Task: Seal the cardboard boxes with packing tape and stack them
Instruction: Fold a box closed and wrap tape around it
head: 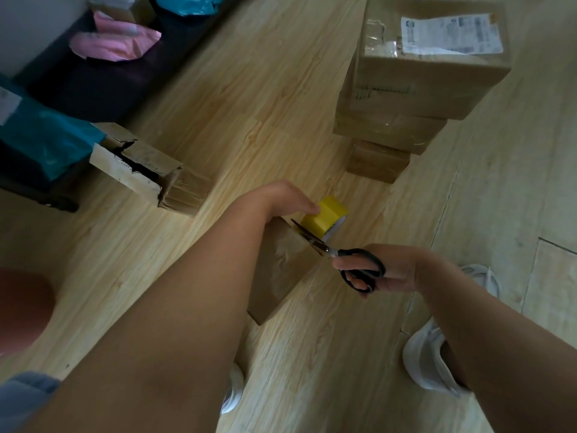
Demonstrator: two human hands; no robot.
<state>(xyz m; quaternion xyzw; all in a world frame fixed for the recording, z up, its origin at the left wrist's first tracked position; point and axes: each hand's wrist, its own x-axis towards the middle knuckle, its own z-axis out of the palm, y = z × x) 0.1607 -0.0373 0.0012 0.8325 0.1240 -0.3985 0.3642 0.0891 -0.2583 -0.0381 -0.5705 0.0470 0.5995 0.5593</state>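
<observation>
Pale wood-grain flooring (pixel 249 89) is being used as the work surface, and a small cardboard box (pixel 281 276) is lying on it near the middle, partly covered by the left forearm. A glossy film is showing along its top face. Just beyond the box's far end, a yellow tape roll (pixel 331 217) is being gripped by the left hand (pixel 287 198); the thumb is being pressed against the roll's side, while the other fingers are hidden behind it. Black-handled scissors (pixel 343 254) are being held by the right hand (pixel 390 270), with fingers hooked through the loops. The blades are slightly parted and are being pointed at the box's far edge, just beside the roll. Whether tape is lying between the blades cannot be told.

At upper right, well apart from the hands, a stack of boxes (pixel 406 98) is standing on the floor, and a white label (pixel 449 34) is showing on its top box. To the left, an opened box (pixel 150 170) with torn flaps is lying beside a dark bench (pixel 109 85), on which a teal bag (pixel 40 142) and a pink bag (pixel 115 42) are resting. A white shoe (pixel 427 360) is showing at lower right.
</observation>
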